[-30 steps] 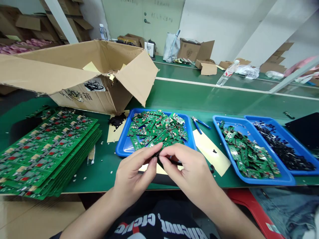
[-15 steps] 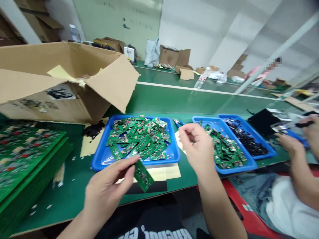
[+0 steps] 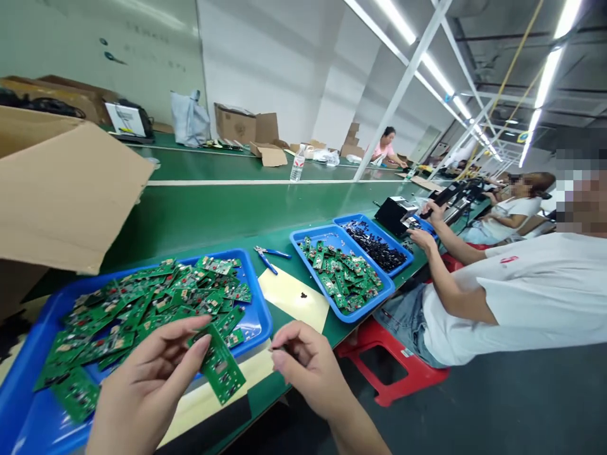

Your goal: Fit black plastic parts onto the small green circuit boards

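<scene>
My left hand (image 3: 142, 385) pinches a small green circuit board (image 3: 219, 370) by its upper end, just in front of a blue tray (image 3: 258, 316) heaped with similar green boards. My right hand (image 3: 308, 370) hovers at the table's near edge with thumb and fingers pinched together on something tiny and dark that I cannot make out. The two hands are a short gap apart, the board hanging between them.
Blue-handled cutters (image 3: 268, 256) and a yellow card (image 3: 294, 297) lie right of the tray. Further right stand a blue tray of green boards (image 3: 346, 278) and another with black parts (image 3: 377, 243). A seated co-worker (image 3: 512, 297) works there. A cardboard box flap (image 3: 66, 196) overhangs at left.
The view has swung right, so the box and board stack slid out at left. My right hand came back from the far trays to the near edge. The left hand keeps the board.
</scene>
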{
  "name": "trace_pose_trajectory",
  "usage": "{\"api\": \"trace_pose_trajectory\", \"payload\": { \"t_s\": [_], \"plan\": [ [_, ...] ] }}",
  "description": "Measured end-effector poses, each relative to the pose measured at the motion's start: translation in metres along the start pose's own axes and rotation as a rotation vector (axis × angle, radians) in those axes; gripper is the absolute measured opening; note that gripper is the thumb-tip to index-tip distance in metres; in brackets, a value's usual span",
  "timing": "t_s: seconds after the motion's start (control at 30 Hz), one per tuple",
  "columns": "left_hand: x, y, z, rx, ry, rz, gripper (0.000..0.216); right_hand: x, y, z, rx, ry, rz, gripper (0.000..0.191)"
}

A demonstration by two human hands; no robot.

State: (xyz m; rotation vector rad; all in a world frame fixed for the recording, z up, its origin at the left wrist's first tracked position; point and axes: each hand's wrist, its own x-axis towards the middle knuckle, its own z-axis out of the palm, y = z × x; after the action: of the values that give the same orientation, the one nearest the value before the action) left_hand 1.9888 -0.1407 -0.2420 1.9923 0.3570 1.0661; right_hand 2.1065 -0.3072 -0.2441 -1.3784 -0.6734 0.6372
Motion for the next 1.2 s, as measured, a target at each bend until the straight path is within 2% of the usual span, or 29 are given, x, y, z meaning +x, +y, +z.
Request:
{"api": "trace_pose_trajectory", "payload": {
  "t_s": [0.1,0.17,0.23,0.33,0.43,0.5,0.57,0.63,0.7,0.77,0.83,0.9,0.93,1.0,1.07,1.2],
  "plan": [
    [0.028,0.008,0.024,-0.011,-0.158,-0.245,0.018,-0.008,0.018,-0.022,-0.027,0.193,0.029,0.024],
    [0.046,0.010,0.051,-0.055,-0.232,-0.314,0.022,-0.015,0.029,-0.034,-0.018,0.283,0.048,0.027],
    [0.063,0.007,0.088,-0.127,-0.361,-0.349,0.021,-0.021,0.040,-0.045,-0.021,0.354,0.057,0.029],
    [0.084,-0.004,0.156,-0.182,-0.542,-0.378,0.018,-0.028,0.053,-0.058,-0.072,0.432,0.068,0.029],
    [0.096,-0.016,0.219,-0.146,-0.603,-0.376,0.012,-0.033,0.064,-0.069,-0.117,0.452,0.074,0.028],
    [0.101,-0.022,0.250,-0.107,-0.617,-0.359,0.009,-0.035,0.070,-0.073,-0.117,0.488,0.062,0.027],
    [0.104,-0.024,0.270,-0.060,-0.614,-0.324,0.009,-0.035,0.074,-0.075,-0.103,0.577,0.040,0.027],
    [0.105,-0.023,0.278,-0.016,-0.604,-0.269,0.014,-0.033,0.076,-0.074,-0.096,0.653,0.015,0.028],
    [0.105,-0.016,0.274,0.018,-0.604,-0.214,0.023,-0.029,0.077,-0.073,-0.102,0.681,-0.005,0.030],
    [0.101,-0.007,0.256,0.038,-0.626,-0.172,0.029,-0.024,0.077,-0.071,-0.112,0.675,-0.011,0.030],
    [0.093,0.003,0.226,0.047,-0.666,-0.144,0.027,-0.020,0.076,-0.066,-0.117,0.656,-0.005,0.030],
    [0.079,0.012,0.186,0.055,-0.713,-0.142,0.013,-0.017,0.075,-0.058,-0.118,0.608,0.000,0.029],
    [0.071,0.016,0.164,0.062,-0.783,-0.154,0.010,-0.015,0.074,-0.051,-0.118,0.572,0.000,0.028],
    [0.052,0.021,0.121,0.092,-0.835,-0.286,0.012,-0.013,0.073,-0.035,-0.115,0.479,-0.011,0.026],
    [0.032,0.023,0.083,0.082,-0.809,-0.434,0.016,-0.013,0.072,-0.015,-0.112,0.372,-0.036,0.023],
    [-0.005,0.021,0.029,-0.015,-0.623,-0.617,0.021,-0.015,0.068,0.027,-0.136,0.141,-0.135,0.016]
  ]
}}
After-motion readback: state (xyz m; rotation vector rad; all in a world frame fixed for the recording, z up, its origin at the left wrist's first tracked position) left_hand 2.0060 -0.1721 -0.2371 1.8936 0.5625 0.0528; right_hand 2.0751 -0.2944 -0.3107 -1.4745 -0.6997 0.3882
